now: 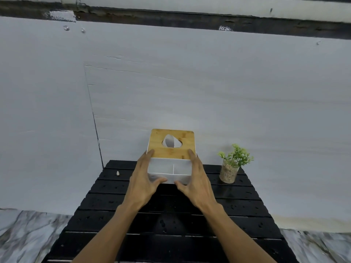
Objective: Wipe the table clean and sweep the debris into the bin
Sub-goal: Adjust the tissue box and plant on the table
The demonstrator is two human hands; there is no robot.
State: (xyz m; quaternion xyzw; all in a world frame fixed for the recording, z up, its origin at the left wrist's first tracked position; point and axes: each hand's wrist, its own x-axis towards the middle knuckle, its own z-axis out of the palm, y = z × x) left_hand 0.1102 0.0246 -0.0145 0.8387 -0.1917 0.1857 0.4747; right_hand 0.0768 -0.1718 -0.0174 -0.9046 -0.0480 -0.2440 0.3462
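Black slatted table (171,221), set against a grey wall. At its far left lies one small pale scrap of debris (118,173) — well apart from everything else. The left hand (144,181) grips the left side of the tissue box (171,152), fingers along the wall and thumb curled at the front edge. The right hand (197,184) clasps the right side likewise. The box is over the far middle slats — lifted or resting, cannot tell. A potted sprig (230,166) stands near the box, to its right, not touching.

black slatted table (237,221), white tissue box (181,170) with bamboo-brown lid (171,138), green plant (236,155), grey-veined marble floor (28,230)
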